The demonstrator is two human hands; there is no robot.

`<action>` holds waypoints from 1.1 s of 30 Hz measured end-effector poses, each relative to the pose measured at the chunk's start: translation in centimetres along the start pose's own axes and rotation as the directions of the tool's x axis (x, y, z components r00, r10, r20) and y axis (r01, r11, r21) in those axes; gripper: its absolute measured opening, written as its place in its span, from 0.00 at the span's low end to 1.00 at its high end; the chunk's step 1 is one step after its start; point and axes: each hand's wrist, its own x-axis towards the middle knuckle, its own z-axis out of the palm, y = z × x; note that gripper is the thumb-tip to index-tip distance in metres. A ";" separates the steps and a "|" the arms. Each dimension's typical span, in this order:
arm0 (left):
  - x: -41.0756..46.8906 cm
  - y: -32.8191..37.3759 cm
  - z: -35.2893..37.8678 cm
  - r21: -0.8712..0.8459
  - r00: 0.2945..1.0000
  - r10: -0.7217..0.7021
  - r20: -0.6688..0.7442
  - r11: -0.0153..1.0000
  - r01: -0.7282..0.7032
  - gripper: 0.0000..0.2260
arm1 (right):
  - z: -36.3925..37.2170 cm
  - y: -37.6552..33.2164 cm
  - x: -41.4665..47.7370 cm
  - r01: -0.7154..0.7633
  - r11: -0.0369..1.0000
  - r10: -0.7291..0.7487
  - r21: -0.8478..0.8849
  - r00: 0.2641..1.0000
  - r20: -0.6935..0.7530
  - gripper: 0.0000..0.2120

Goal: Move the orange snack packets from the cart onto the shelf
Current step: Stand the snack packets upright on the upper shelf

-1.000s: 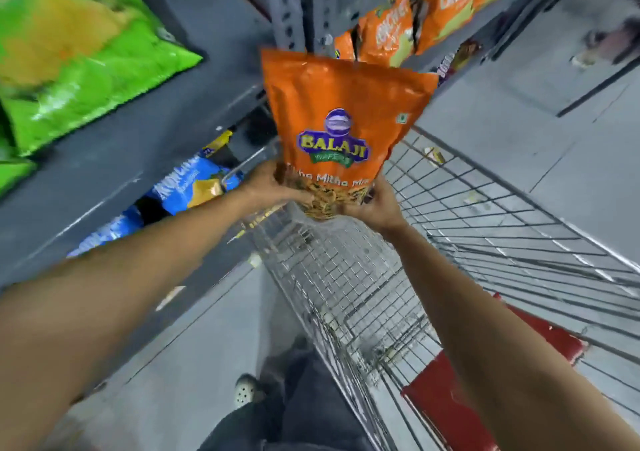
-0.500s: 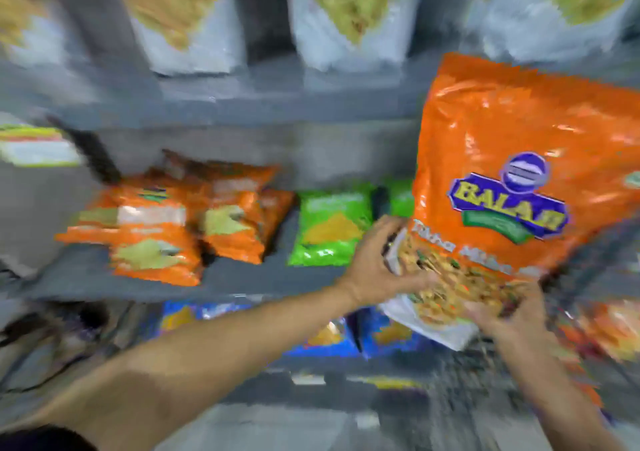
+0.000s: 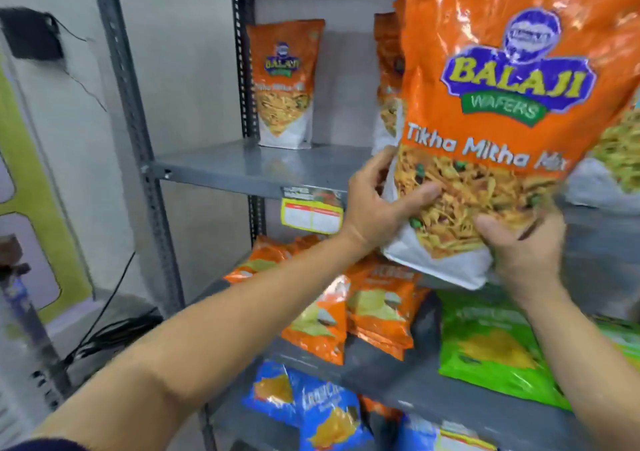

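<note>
Both hands held one orange snack packet (image 3: 512, 111) upright before the grey shelf (image 3: 263, 168): left hand (image 3: 375, 208) and right hand (image 3: 523, 253) had fingers closed round its lower corners; another packet (image 3: 285, 83) stood on the shelf

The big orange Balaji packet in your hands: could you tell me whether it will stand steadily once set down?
Probably: an identical packet stands upright on the shelf. The held packet looks glossy, so perhaps slippery; both hands, left and right, grip its base.
</note>
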 end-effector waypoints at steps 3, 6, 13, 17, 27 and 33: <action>3.7 -0.6 -5.9 0.020 0.998 0.031 -0.063 0.999 -0.030 0.19 | 6.5 -0.4 2.9 0.034 0.998 -0.034 -0.061 0.999 0.001 0.25; 7.6 -1.6 -11.4 0.042 0.995 0.041 -0.089 0.998 -0.037 0.13 | 12.8 -0.8 5.5 0.064 0.994 -0.062 -0.093 0.998 0.028 0.16; 14.8 -5.1 -20.5 0.217 0.995 -0.022 -0.100 0.975 0.043 0.18 | 23.6 1.6 12.4 -0.050 0.997 0.058 -0.063 0.989 0.135 0.21; 15.5 -8.9 -23.1 0.426 0.985 -0.169 0.030 0.894 0.140 0.18 | 24.9 5.2 13.5 -0.199 0.962 0.244 -0.188 0.935 0.257 0.27; 13.8 -8.2 -24.1 0.285 0.932 -0.359 -0.043 0.890 0.356 0.35 | 22.9 4.4 13.3 -0.450 0.887 0.425 0.104 0.883 0.198 0.14; 13.8 -8.3 -24.7 0.358 0.929 -0.369 0.009 0.869 0.342 0.41 | 23.5 4.6 12.5 -0.389 0.921 0.379 0.003 0.899 0.219 0.17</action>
